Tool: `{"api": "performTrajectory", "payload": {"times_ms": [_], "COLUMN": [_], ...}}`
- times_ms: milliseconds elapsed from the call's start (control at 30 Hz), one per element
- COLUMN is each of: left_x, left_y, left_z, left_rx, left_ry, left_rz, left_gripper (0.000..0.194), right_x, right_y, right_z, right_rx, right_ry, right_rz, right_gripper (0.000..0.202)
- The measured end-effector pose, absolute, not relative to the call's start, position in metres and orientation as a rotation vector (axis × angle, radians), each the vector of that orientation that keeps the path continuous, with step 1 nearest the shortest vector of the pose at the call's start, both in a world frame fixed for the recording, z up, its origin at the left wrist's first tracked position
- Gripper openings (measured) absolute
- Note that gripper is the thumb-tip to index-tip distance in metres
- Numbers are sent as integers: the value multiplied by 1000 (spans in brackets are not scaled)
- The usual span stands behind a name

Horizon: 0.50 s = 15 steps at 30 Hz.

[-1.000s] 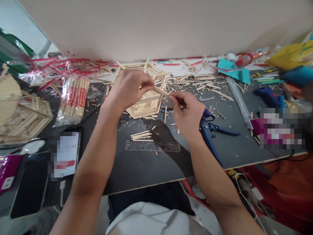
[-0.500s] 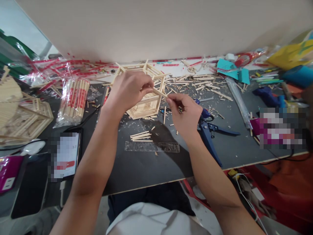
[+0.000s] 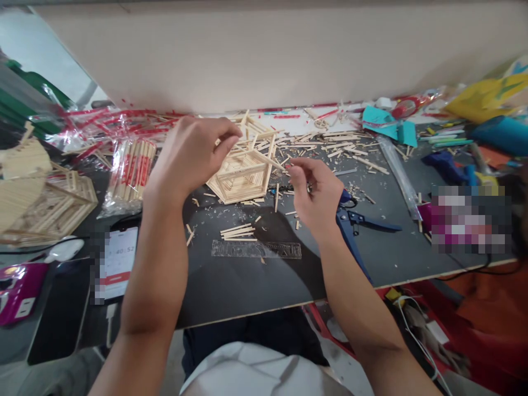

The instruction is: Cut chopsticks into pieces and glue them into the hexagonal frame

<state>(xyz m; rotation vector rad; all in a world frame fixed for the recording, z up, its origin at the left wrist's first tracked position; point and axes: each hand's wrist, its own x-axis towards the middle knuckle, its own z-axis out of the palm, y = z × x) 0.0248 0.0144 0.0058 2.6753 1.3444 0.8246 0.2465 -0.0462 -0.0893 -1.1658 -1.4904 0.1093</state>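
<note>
My right hand [image 3: 315, 192] pinches one end of a thin wooden stick [image 3: 270, 159] between thumb and fingers. The stick slants up and left, in front of a hexagonal frame [image 3: 243, 184] built from layered sticks. To the left of the stick hovers my left hand [image 3: 193, 154], fingers bent and thumb slightly apart, with nothing visible in it. Nearer to me, several cut sticks [image 3: 238, 232] lie beside a clear ruler [image 3: 256, 249]. Blue-handled cutters [image 3: 350, 225] rest by my right wrist, partly hidden by it.
Stick offcuts [image 3: 346, 144] litter the back of the table. At left are bagged sticks [image 3: 130, 173], a second stick construction [image 3: 68, 203], a lit phone [image 3: 119, 261] and a dark phone [image 3: 60, 308]. A blue glue gun [image 3: 447, 168] lies at right, and a long plastic sleeve [image 3: 398, 176] nearer.
My left hand has let go of the stick and moved left, uncovering more of the hexagonal frame. My right hand still holds the stick, shifted slightly right.
</note>
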Motion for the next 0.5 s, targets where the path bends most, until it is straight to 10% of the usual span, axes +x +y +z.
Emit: {"api": "performTrajectory", "payload": {"times_ms": [500], "left_x": [20], "left_y": [-31], "left_z": [-5], "left_rx": [2483], "left_ry": [1308], "left_rz": [459], "left_gripper": [20], "right_x": [270], "right_y": [62], "right_z": [-87], "right_rx": [-1124], "right_ry": [-1621], "right_rz": [721], "right_gripper": [39]}}
